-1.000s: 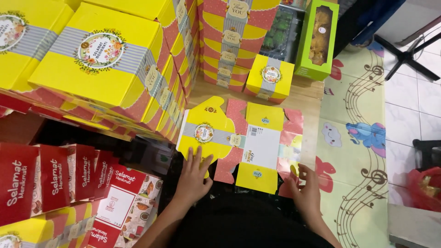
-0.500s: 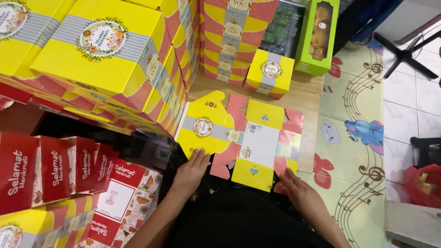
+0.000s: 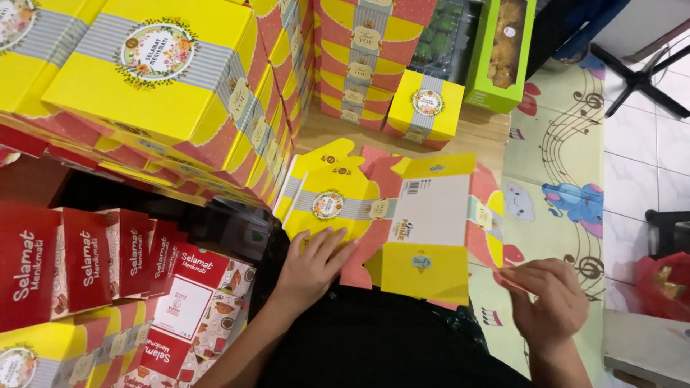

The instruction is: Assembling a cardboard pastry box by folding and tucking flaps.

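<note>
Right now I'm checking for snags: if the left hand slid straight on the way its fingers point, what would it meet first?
The left hand already lies on the flat unfolded yellow carton, fingers pointing up-right. Going on, it would likely cross the carton's round floral label first.

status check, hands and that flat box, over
Left hand flat on the unfolded yellow-and-pink box blank. Right hand pinching its right flap edge. Stacks of yellow boxes close on the left, not blocking.

White tiled floor [image 3: 647,165] at right; pastel cartoon-printed play mat [image 3: 568,165] over pale wooden flooring [image 3: 496,133]; black chair base [image 3: 640,72] beyond.
</note>
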